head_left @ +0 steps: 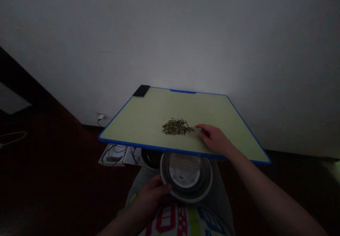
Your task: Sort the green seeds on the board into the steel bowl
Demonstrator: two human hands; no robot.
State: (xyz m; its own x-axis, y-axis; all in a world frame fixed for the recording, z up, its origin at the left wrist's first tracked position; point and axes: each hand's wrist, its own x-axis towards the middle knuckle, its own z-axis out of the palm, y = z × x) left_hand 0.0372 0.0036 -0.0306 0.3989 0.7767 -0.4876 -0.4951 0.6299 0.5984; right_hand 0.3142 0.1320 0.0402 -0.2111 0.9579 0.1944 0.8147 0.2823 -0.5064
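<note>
The dim light leaves the small dark grains (176,126) hard to make out; they could be seeds or dried herbs. They lie in a loose heap near the middle of a pale green board (138,117) with a blue edge, nearer its front edge than its back. The right hand (215,139) rests on the board just beside the heap, half open, forefinger reaching toward the grains, with nothing visible in its grip. The left hand (150,197) curls around the rim of a metal bowl (187,200) below the board's front edge, which cuts off the bowl's far side. Pale grains (184,168) lie inside, partly blurred. A phone (141,91) sits at the board's back left corner. Beyond the front edge, a dark bowl (151,158) is half hidden, near tangled cables (117,154).
</note>
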